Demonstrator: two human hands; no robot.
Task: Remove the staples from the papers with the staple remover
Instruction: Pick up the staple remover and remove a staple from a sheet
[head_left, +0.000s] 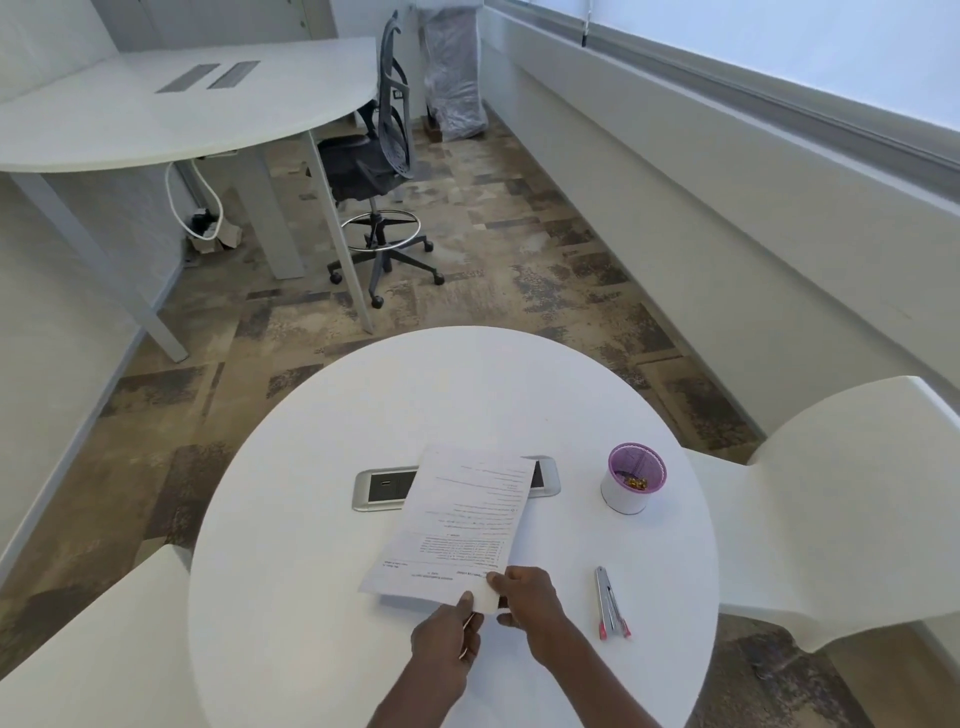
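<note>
Papers: printed sheets at the lower centre of the frame, lying slanted across the round white table, far end overlapping the grey socket panel set into the tabletop
Left hand: fingers closed, pinching the near edge of the papers between thumb and fingers
Right hand: thumb on top of the near corner of the papers, fingers curled under it, gripping
Staple remover: slim metal tool with pink tips, flat on the table to the right of the right hand, apart from it
Cup: white cup with a purple mesh rim, right of the papers, upright, holding a few small gold and pink bits at the bottom; what they are cannot be told
Chairs: one white chair at the right edge of the frame
</note>
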